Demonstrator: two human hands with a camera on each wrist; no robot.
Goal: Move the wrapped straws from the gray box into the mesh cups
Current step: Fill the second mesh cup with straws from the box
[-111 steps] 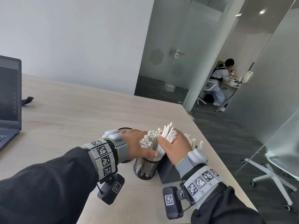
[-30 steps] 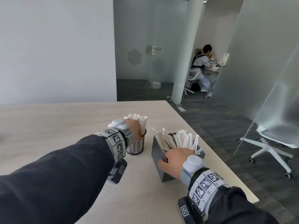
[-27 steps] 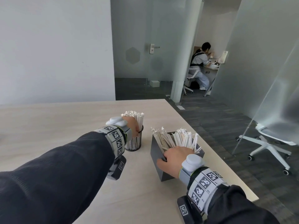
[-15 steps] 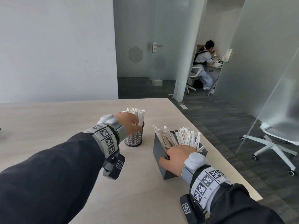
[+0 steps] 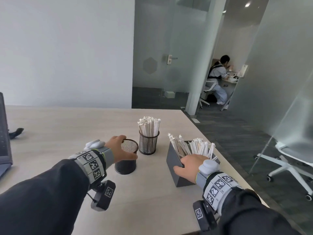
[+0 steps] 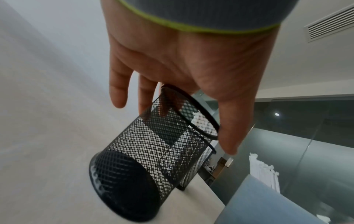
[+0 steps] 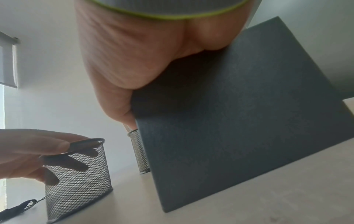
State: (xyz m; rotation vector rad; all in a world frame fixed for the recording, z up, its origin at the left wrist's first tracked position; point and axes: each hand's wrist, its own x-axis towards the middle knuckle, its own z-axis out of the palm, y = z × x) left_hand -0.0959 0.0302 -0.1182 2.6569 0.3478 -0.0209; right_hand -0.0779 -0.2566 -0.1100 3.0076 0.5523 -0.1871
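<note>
- Our left hand [image 5: 118, 150] curls over the rim of the empty black mesh cup [image 5: 126, 164], thumb on the near side and fingers on the far side, pinching it; in the left wrist view the cup looks tilted.
- Our right hand [image 5: 189, 164] grips the near wall of the gray box [image 5: 172, 160], fingers curled inside, thumb outside.
- The white paper-wrapped straws [image 5: 199, 147] stand leaning in the gray box; more fill the second black mesh cup [image 5: 149, 144], upright just beyond the empty one.
- Everything sits on the pale wooden tabletop [image 5: 67, 133], a dark laptop [image 5: 4, 141] at its left edge.
</note>
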